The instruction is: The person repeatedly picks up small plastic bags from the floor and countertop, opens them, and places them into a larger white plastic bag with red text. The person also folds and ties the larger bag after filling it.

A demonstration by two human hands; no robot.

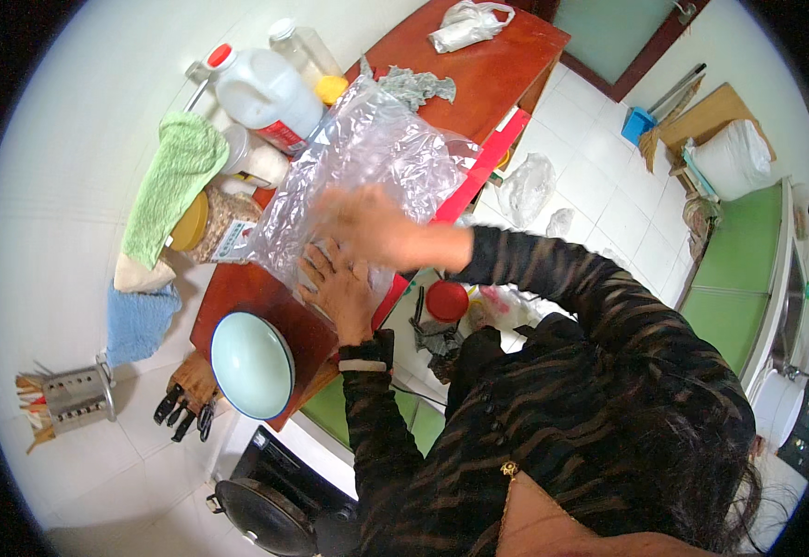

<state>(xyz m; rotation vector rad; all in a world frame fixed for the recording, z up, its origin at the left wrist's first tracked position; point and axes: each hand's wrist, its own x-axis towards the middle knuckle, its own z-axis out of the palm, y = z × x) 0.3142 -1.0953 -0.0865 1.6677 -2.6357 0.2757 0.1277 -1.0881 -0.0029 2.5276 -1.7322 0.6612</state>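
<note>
A large clear plastic bag (pixel 390 144) lies spread and wrinkled over the reddish-brown wooden table. My left hand (pixel 337 286) presses flat on its near end, the fingers spread and pointing up and left. A dark band circles that wrist. Just above and to the right, my right hand (pixel 367 223) passes over the plastic. Motion blurs its fingers, so their shape and whether they touch the bag do not show. A red strip (pixel 483 167) runs along the table's right edge beside the bag.
Along the wall stand a white jug (pixel 265 93), a clear jar (pixel 307 54) and a yellow-lidded jar (pixel 209 223). Green and blue towels (pixel 177 158) hang there. A pale blue bowl (pixel 253 365) sits at the near corner, above a black wok (pixel 260 518). A white bag (pixel 467 25) lies farther off.
</note>
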